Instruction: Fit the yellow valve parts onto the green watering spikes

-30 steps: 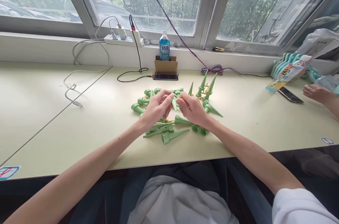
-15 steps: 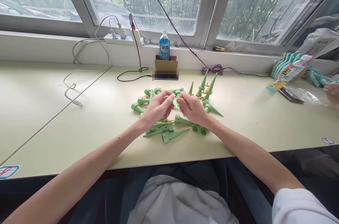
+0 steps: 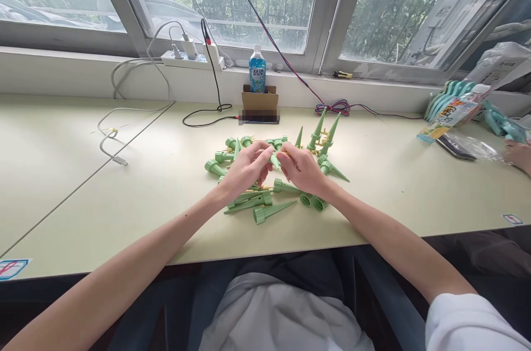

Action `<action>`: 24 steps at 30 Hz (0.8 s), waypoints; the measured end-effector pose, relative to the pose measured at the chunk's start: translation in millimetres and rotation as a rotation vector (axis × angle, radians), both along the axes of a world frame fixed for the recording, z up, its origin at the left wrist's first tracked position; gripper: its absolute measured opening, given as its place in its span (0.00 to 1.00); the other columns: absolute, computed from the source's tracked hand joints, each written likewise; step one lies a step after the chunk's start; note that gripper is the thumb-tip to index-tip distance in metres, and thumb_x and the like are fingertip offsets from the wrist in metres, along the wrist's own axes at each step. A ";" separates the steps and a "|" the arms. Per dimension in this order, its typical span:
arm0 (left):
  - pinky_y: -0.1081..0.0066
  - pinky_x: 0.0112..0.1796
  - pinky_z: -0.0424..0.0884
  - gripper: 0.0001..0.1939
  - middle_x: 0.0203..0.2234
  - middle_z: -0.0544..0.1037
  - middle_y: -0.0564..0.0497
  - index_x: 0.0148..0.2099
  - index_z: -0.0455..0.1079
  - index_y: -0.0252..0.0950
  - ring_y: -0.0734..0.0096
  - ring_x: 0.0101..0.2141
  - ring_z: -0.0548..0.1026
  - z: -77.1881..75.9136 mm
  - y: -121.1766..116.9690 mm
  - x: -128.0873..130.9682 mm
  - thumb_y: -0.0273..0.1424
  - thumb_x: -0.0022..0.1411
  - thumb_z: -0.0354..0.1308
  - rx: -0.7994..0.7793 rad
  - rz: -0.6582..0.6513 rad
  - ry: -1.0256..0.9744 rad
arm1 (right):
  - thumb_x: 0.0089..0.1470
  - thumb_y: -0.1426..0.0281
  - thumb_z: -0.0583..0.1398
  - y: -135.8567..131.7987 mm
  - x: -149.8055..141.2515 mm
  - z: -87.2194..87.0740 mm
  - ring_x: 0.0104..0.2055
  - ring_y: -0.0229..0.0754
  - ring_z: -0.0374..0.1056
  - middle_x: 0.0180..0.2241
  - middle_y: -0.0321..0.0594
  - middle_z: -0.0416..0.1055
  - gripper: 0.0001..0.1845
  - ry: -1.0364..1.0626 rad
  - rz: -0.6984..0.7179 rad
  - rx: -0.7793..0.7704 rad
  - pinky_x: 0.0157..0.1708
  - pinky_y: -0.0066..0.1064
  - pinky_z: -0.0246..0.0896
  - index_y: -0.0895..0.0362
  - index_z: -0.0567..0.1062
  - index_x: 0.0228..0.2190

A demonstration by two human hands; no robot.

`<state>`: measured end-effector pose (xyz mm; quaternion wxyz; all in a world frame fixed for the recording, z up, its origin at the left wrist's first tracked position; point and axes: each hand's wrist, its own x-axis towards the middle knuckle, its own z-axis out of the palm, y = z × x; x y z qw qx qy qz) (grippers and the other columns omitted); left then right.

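My left hand (image 3: 254, 162) is closed round a green plant watering spike (image 3: 274, 161), whose tapered end shows between my hands. Close against it, my right hand (image 3: 302, 167) pinches a small yellow valve (image 3: 285, 154), mostly covered by the fingers. More green spikes lie around both hands, one of them a capped spike (image 3: 274, 211) on its side in front. To the right, a spike with a yellow valve (image 3: 317, 131) stands upright beside several others. Two round green caps (image 3: 319, 204) lie below my right wrist, their threaded openings showing.
Behind the spikes, a phone (image 3: 260, 118) leans on a cardboard box (image 3: 260, 100), with a blue bottle (image 3: 258, 70) behind. A charging cable (image 3: 114, 141) trails on the left. At far right are a drink bottle (image 3: 448, 119), a dark phone (image 3: 456, 147) and another person's hand (image 3: 518, 155).
My hands keep nearly the same grip and place. At the far right edge, the other person's hand has shifted slightly and now meets the teal item. The view has moved very slightly.
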<state>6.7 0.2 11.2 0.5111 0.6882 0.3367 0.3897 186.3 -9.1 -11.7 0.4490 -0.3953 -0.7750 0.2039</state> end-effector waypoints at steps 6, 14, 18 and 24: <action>0.77 0.18 0.67 0.14 0.26 0.70 0.53 0.39 0.66 0.37 0.76 0.22 0.70 -0.1 -0.5 0.2 0.43 0.68 0.54 0.001 0.002 -0.002 | 0.68 0.49 0.48 -0.2 -0.2 0.6 0.20 0.34 0.54 0.18 0.30 0.61 0.25 -0.005 0.001 -0.004 0.22 0.29 0.48 0.53 0.59 0.26; 0.76 0.18 0.67 0.14 0.27 0.70 0.53 0.40 0.66 0.37 0.77 0.22 0.70 -0.3 0.2 -0.2 0.43 0.68 0.53 0.004 -0.002 0.001 | 0.68 0.50 0.47 -0.5 -0.1 1.6 0.20 0.34 0.53 0.18 0.30 0.60 0.25 -0.013 0.002 -0.001 0.22 0.29 0.47 0.53 0.58 0.26; 0.76 0.18 0.67 0.14 0.27 0.70 0.53 0.39 0.66 0.37 0.77 0.22 0.70 -0.3 0.1 -0.1 0.44 0.68 0.54 -0.001 -0.002 0.001 | 0.68 0.50 0.47 -0.1 0.4 1.3 0.20 0.34 0.54 0.18 0.30 0.60 0.25 -0.018 0.002 -0.004 0.23 0.29 0.47 0.53 0.58 0.26; 0.76 0.19 0.67 0.14 0.27 0.70 0.53 0.39 0.65 0.37 0.77 0.22 0.70 -0.9 0.4 -0.2 0.43 0.68 0.54 0.003 -0.007 0.007 | 0.69 0.51 0.48 0.4 0.9 1.1 0.20 0.34 0.53 0.18 0.30 0.60 0.24 -0.025 0.004 0.004 0.23 0.29 0.47 0.53 0.58 0.26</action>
